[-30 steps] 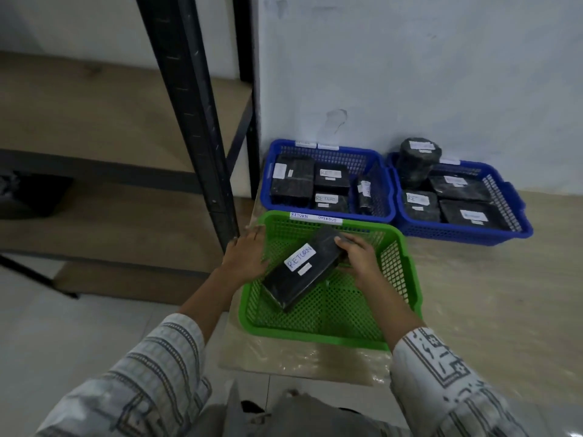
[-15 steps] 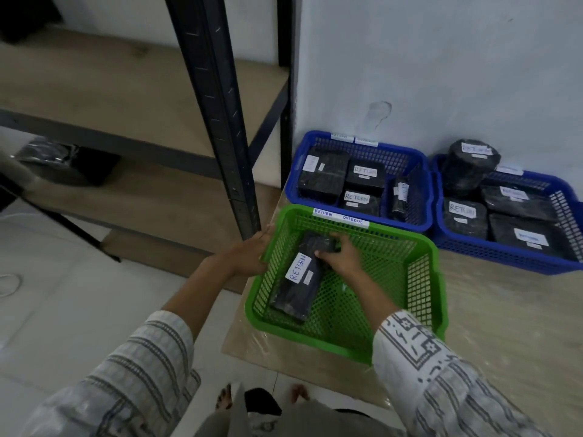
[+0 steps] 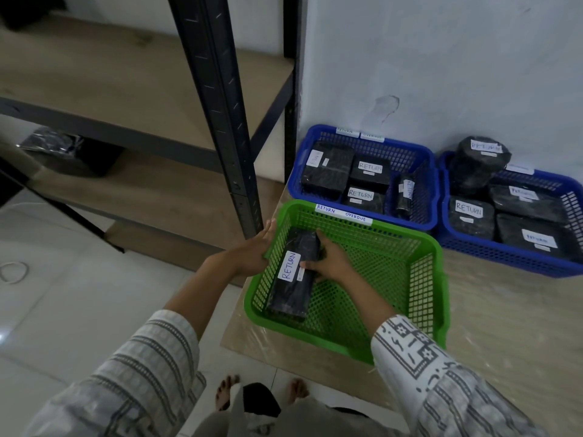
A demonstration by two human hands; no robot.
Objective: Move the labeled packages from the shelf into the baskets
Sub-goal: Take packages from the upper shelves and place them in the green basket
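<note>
Package (image 3: pixel 294 280) now down in green basket (image 3: pixel 438 249), right hand (image 3: pixel 331 263) gripping it, left hand (image 3: pixel 252 253) flat on rim.

right blue plastic mesh basket (image 3: pixel 504 263): far end cut off by the picture's right edge. black wrapped oblong package (image 3: pixel 293 279) in the green plastic mesh basket (image 3: pixel 422 298): upper right side covered by the right hand (image 3: pixel 331 263); small white sticker (image 3: pixel 301 275) beside its "return" label too small to read. crumpled dark bag (image 3: pixel 53 146) on the lower wooden shelf (image 3: pixel 157 190): blurred, top hidden behind the dark metal shelf beam (image 3: pixel 110 134). dark shape (image 3: pixel 28 7) at the top left corner: cropped, cannot be identified.
</note>
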